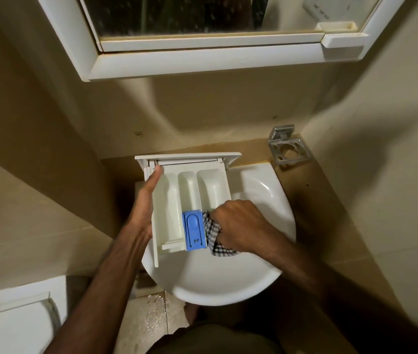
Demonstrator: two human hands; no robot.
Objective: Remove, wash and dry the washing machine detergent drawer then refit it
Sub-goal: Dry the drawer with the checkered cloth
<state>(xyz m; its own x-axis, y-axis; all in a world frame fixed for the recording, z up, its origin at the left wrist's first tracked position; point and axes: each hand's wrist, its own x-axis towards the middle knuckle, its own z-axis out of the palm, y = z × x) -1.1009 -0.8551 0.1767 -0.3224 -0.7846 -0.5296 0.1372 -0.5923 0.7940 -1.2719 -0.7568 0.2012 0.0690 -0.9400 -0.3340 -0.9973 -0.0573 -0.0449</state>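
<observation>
While the detergent drawer (190, 198) is held over the white sink (228, 282), its front panel points away toward the wall and its open side faces up, showing three long white compartments side by side. At the near end of the middle compartment sits a blue insert (194, 231) (a siphon cap, by the look of it). The left hand (143, 208) grips the drawer along its left wall, thumb lying up the edge toward the front panel and the other fingers hidden beneath, so the drawer seems to be carried by this hand rather than resting in the basin, though its underside is out of sight. The right hand (238, 226) has its grip curled tight round a black-and-white checked cloth (214, 236), which is pushed into the near end of the right compartment, just beside the blue insert; a loose corner of the cloth hangs out past the drawer's near edge. Above the sink a white-framed mirror cabinet (202, 57) hangs on the beige wall, and a metal holder (288, 149) is fixed to the wall right of the basin. Wet spots show on the floor tiles (149, 318) below, and a white toilet (11, 320) stands at lower left.
</observation>
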